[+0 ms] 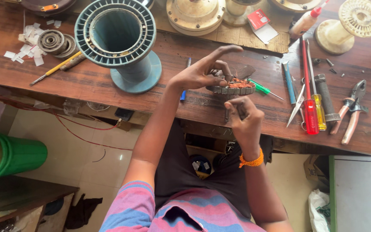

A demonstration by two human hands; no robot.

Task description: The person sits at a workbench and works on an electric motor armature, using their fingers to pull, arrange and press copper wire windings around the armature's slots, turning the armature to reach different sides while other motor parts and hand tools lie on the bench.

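Head view: the left hand [202, 73] pinches the rim of a metal ring wound with copper wire [236, 87], index finger raised. The right hand [244, 118] hovers just beside it over the wooden tabletop [108, 81], fingers curled tight together.

On the wooden workbench [108, 81] there are two hands, the left hand [202, 73] and the right hand [245, 118], one ring-shaped motor stator [232, 89] with copper windings, and one large teal spool [119, 41]. Three screwdrivers lie among the tools: a red-handled screwdriver [310, 114], a yellow-handled screwdriver [319, 112] and a small green-handled screwdriver [260, 89]; with them are one pair of pliers [352, 111], one pair of scissors [298, 105] and one blue pen [288, 78]. Further back stand one cream plastic spool [348, 23], one glue bottle [305, 20] with a red tip, one red-and-white card [260, 23], and two round bearings [56, 43] side by side.
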